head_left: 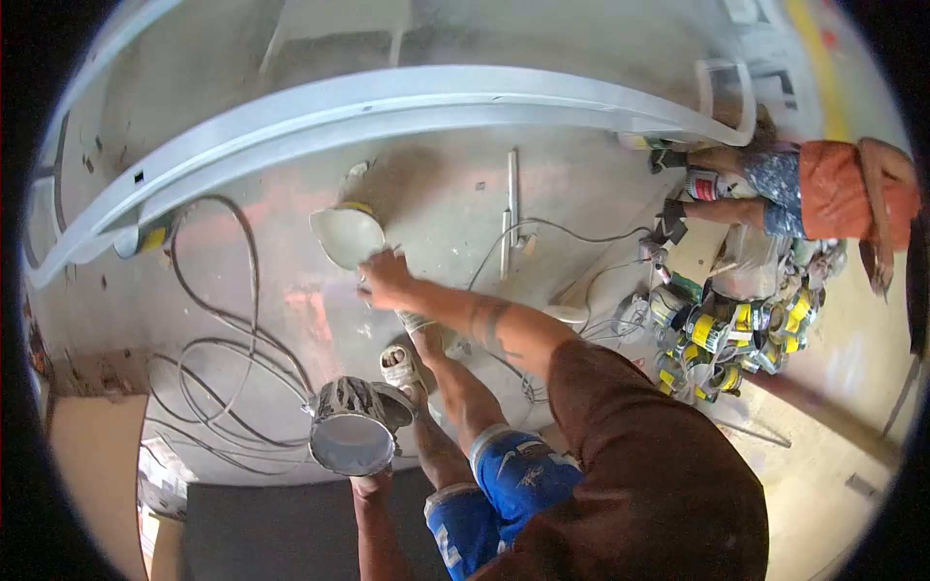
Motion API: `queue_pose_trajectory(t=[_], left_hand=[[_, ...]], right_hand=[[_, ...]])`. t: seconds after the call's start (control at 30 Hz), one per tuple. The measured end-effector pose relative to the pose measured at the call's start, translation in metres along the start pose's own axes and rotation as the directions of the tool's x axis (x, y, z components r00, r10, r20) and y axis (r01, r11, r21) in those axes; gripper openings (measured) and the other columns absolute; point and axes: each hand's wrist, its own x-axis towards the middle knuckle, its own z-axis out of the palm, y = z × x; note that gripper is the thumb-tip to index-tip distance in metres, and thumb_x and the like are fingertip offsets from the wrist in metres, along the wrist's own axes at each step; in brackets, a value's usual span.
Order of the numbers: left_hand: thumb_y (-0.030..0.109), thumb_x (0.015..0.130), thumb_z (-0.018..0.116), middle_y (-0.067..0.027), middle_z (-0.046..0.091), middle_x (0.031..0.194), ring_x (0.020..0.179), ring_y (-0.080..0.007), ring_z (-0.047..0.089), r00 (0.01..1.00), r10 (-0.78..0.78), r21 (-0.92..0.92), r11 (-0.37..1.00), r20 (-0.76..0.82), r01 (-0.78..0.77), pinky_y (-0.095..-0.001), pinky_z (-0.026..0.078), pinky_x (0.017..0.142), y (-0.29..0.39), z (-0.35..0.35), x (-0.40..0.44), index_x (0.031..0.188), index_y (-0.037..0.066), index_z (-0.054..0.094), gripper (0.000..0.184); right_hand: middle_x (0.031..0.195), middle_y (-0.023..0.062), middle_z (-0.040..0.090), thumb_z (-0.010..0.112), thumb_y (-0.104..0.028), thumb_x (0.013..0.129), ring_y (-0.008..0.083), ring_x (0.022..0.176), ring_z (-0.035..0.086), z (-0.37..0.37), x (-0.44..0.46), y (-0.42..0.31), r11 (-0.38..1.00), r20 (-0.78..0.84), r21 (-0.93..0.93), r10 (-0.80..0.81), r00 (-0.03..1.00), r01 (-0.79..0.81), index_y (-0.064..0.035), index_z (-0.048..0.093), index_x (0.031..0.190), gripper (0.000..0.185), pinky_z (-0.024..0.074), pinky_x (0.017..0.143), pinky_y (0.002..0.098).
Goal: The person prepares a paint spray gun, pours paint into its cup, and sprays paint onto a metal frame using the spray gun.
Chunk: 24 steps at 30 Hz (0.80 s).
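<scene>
My left hand (pixel 373 481) holds a paint-smeared can (pixel 351 443) from below; its open mouth shows a pale grey inside. A dark round piece, perhaps its lid, sits beside the can. My right hand (pixel 387 278) is closed, its fingers curled at the edge of a pale round container (pixel 349 237) with a yellow band. What those fingers grip is too small to make out. Above both hands runs a long, curved white frame (pixel 465 92).
Looped cables (pixel 254 339) lie on the floor (pixel 450 194) at left. Two pale bars (pixel 512 189) are beyond my right hand. Several yellow-labelled cans (pixel 705 331) are piled at right. Another person (pixel 843 189) in an orange top stands at the right edge.
</scene>
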Motion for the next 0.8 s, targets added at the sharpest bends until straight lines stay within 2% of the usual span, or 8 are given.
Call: queue_pose_trajectory(t=[0.13, 0.2, 0.3, 0.4, 0.53, 0.67, 0.73, 0.8], left_hand=[[0.055, 0.087, 0.055, -0.0067, 0.059, 0.098, 0.081, -0.0224, 0.058, 0.998, 0.009, 0.024, 1.0, -0.065, -0.008, -0.0354, 0.048, 0.061, 0.013, 0.014, -0.012, 0.116, 0.009, 0.053, 0.054], [0.057, 0.085, 0.057, -0.0062, 0.06, 0.096, 0.077, -0.0222, 0.058, 0.998, -0.006, -0.025, 1.0, -0.066, 0.004, -0.0356, 0.047, 0.057, 0.012, 0.006, -0.017, 0.113, 0.009, 0.054, 0.056], [0.06, 0.083, 0.057, -0.0055, 0.059, 0.088, 0.07, -0.0206, 0.057, 0.996, 0.089, 0.076, 0.993, -0.019, -0.087, -0.0329, 0.046, 0.052, 0.017, 0.005, -0.026, 0.109, 0.006, 0.054, 0.06], [0.059, 0.086, 0.057, -0.0072, 0.058, 0.101, 0.086, -0.0186, 0.057, 0.989, 0.096, 0.065, 0.993, 0.114, -0.103, -0.0327, 0.049, 0.061, 0.04, 0.017, -0.049, 0.121, 0.004, 0.048, 0.066], [0.017, 0.081, 0.057, -0.0116, 0.058, 0.091, 0.076, -0.0219, 0.057, 0.999, -0.004, 0.062, 0.998, -0.034, 0.006, -0.0355, 0.047, 0.056, 0.049, 0.025, -0.063, 0.106, -0.003, 0.053, 0.032], [0.011, 0.075, 0.054, -0.0108, 0.054, 0.084, 0.077, -0.023, 0.057, 0.956, -0.123, 0.278, 0.96, 0.267, 0.046, -0.0371, 0.047, 0.061, 0.035, -0.015, -0.05, 0.101, -0.002, 0.048, 0.03], [0.01, 0.075, 0.053, -0.0101, 0.054, 0.081, 0.055, -0.0264, 0.055, 0.997, -0.004, 0.158, 0.987, 0.078, -0.008, -0.0381, 0.047, 0.045, 0.04, 0.021, -0.069, 0.094, 0.0, 0.046, 0.023], [0.011, 0.078, 0.051, -0.0112, 0.055, 0.072, 0.054, -0.0238, 0.056, 0.957, -0.075, 0.251, 0.968, 0.279, 0.003, -0.0368, 0.048, 0.046, 0.051, 0.025, -0.071, 0.094, -0.002, 0.052, 0.02]], right_hand=[[0.108, 0.0128, 0.058, 0.032, -0.071, 0.091, 0.0243, 0.093, 0.057, -0.029, -0.076, -0.047, 0.233, 0.602, 0.797, -0.227, 0.766, -0.558, -0.0032, 0.054, 0.117, 0.076, 0.0525, 0.068, 0.043], [0.115, 0.0121, 0.057, 0.049, -0.05, 0.095, 0.0246, 0.104, 0.054, -0.066, -0.141, -0.071, 0.163, 0.339, 0.941, -0.474, 0.813, -0.298, -0.0067, 0.053, 0.12, 0.05, 0.0498, 0.088, 0.0466], [0.13, 0.0077, 0.057, 0.06, -0.043, 0.091, 0.0229, 0.124, 0.048, -0.067, -0.203, -0.105, -0.437, 0.278, 0.799, -0.341, 0.898, -0.413, -0.0108, 0.054, 0.128, 0.05, 0.0364, 0.106, 0.0471], [0.124, 0.0078, 0.062, 0.044, -0.064, 0.091, 0.0224, 0.109, 0.059, -0.114, -0.248, -0.14, -0.371, 0.465, 0.722, -0.365, 0.807, -0.584, -0.0105, 0.058, 0.124, 0.064, 0.0486, 0.091, 0.0434], [0.113, 0.0037, 0.066, 0.04, -0.045, 0.099, 0.0165, 0.098, 0.063, -0.097, -0.278, -0.159, -0.358, 0.236, 0.883, -0.222, 0.946, -0.304, -0.0099, 0.058, 0.124, 0.047, 0.0522, 0.083, 0.0375], [0.114, 0.0009, 0.061, 0.053, -0.031, 0.097, 0.0113, 0.1, 0.058, -0.092, -0.318, -0.164, -0.491, 0.037, 0.84, -0.376, 0.926, -0.232, -0.0088, 0.056, 0.121, 0.033, 0.0525, 0.081, 0.0308], [0.116, 0.0046, 0.06, 0.067, -0.02, 0.087, 0.0133, 0.102, 0.057, -0.107, -0.359, -0.169, 0.226, -0.553, 0.757, -0.278, 0.786, 0.613, -0.0057, 0.056, 0.119, 0.037, 0.0497, 0.084, 0.0294], [0.108, 0.0067, 0.061, 0.076, -0.013, 0.076, 0.0144, 0.101, 0.056, -0.094, -0.353, -0.155, 0.331, -0.551, 0.72, -0.262, 0.792, 0.61, -0.0035, 0.054, 0.119, 0.049, 0.0483, 0.084, 0.0292]])
